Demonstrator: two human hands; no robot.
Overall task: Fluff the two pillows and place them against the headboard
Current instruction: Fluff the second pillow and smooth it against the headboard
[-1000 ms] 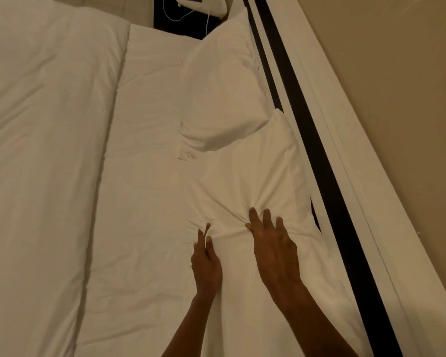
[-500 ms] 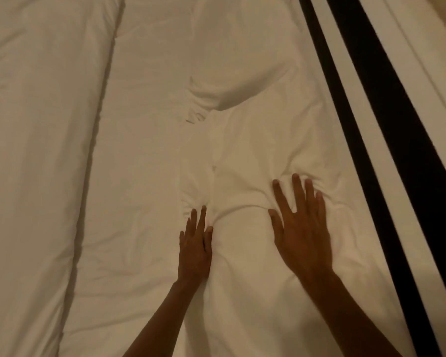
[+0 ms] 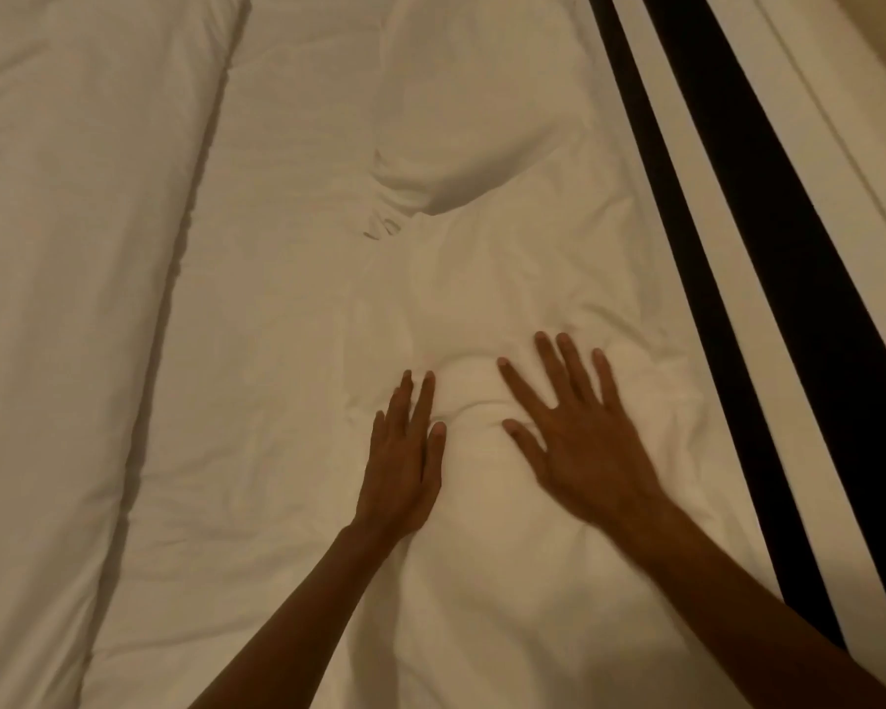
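Both hands' flat, unclosed grip atop near pillow (image 3: 507, 299): left hand (image 3: 402, 468), right hand (image 3: 579, 442).

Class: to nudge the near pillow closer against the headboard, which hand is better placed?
Probably the right hand: it lies flat on the near pillow on the headboard side.

Near pillow (image 3: 507, 309): both palms flat on it.
Left hand (image 3: 402, 463): fingers together.
Right hand (image 3: 584, 442): fingers spread.
Far pillow (image 3: 471, 110): beside headboard (image 3: 768, 207).
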